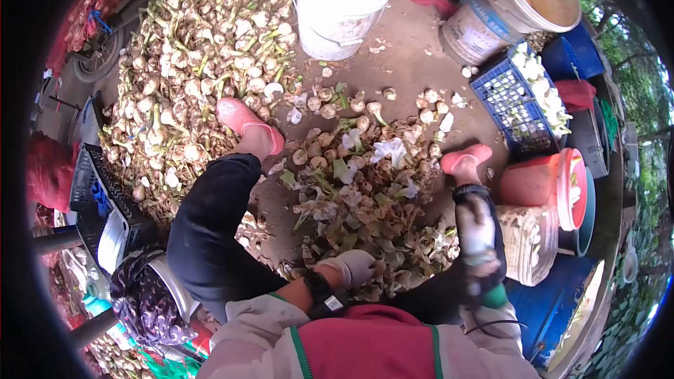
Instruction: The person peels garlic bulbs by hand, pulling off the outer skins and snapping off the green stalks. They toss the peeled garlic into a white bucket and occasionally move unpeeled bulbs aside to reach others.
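Note:
Gloved in white, my left hand point(354, 267) is low in the middle, over the near edge of a pile of peelings and bulbs point(365, 189). Its fingers point right and look curled, but what they hold, if anything, is hidden. My right hand point(477, 230), also in a pale glove, is blurred by motion above my right leg, left of a whitish ribbed container point(528, 242). Its fingers and contents cannot be made out. Between my pink shoes lie brown bulbs, dry skins and pale leafy pieces.
A large heap of bulbs point(203, 63) spreads at the upper left. A white bucket point(333, 24) stands at the top middle. At the right are a tilted bucket point(484, 24), a blue crate point(512, 102) with white pieces, a red bucket point(537, 182) and a blue drum point(551, 302).

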`<state>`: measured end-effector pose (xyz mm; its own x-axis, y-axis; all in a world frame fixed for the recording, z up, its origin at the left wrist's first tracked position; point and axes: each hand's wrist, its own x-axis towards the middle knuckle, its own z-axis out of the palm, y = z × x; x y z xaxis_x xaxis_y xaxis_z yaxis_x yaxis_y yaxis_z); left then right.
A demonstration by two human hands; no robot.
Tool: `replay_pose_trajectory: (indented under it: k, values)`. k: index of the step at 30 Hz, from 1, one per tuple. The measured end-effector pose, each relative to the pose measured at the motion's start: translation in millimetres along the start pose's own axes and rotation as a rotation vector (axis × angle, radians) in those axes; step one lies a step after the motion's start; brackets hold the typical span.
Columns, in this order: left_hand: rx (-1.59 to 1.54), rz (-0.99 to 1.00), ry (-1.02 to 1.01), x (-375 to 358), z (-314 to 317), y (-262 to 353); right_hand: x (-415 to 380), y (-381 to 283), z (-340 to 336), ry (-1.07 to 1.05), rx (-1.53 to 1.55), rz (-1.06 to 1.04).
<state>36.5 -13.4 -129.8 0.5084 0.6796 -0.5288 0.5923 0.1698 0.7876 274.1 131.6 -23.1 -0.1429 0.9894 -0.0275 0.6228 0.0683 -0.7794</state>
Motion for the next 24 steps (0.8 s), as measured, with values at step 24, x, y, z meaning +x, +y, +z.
replay_pose_trajectory:
  k: [24]
  values:
    - [-1.313, 0.248, 0.888, -11.2, -67.2, 9.8, -41.2, -112.2, 128.9, -0.426, 0.276, -0.242]
